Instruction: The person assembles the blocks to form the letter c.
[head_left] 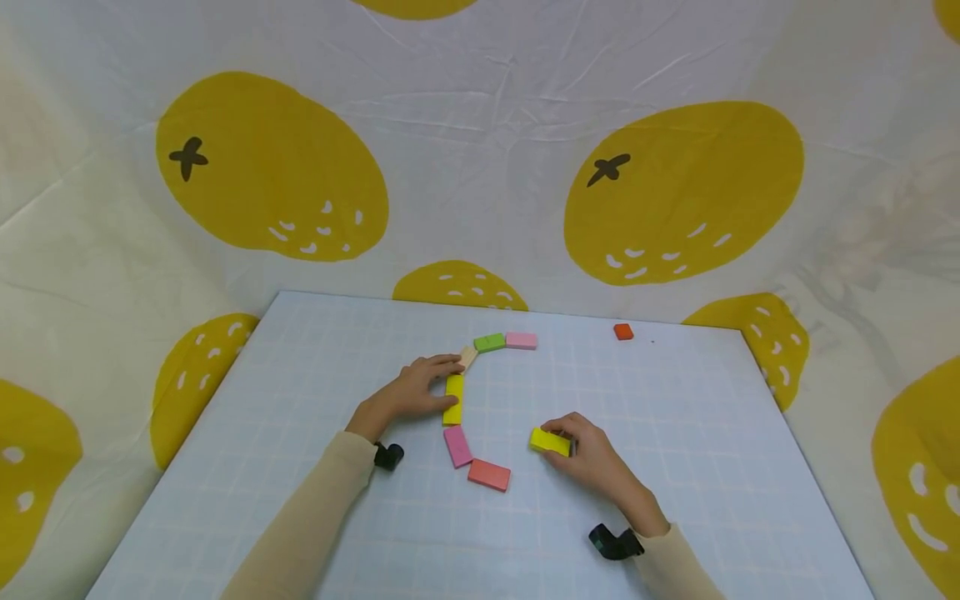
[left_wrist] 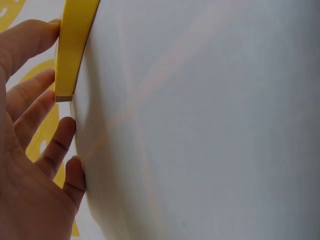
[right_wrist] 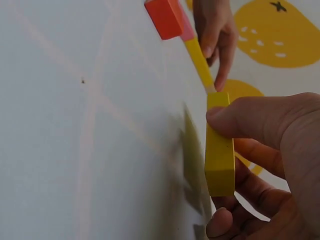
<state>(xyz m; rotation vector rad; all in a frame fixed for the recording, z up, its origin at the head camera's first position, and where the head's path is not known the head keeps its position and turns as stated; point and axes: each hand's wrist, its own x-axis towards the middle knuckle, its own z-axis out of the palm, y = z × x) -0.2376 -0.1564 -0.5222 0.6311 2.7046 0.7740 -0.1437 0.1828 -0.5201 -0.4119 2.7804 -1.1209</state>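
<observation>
In the head view my right hand (head_left: 596,458) pinches a yellow block (head_left: 550,442) between thumb and fingers, right of a curved row of flat blocks. The right wrist view shows this held block (right_wrist: 220,150) just off the white surface. My left hand (head_left: 416,387) rests its thumb and fingertips along another yellow block (head_left: 453,400) in the row, fingers fairly straight. Above that block lies a pale wooden block (head_left: 468,358), partly hidden by fingers, then a green block (head_left: 490,342) and a light pink block (head_left: 521,341). Below it lie a pink block (head_left: 457,447) and a coral-red block (head_left: 489,475).
A small orange-red block (head_left: 623,332) lies apart near the back right of the white, faintly gridded table (head_left: 675,400). A white cloth (head_left: 480,167) printed with yellow fruit hangs behind and at the sides. Each wrist wears a small black camera (head_left: 615,543).
</observation>
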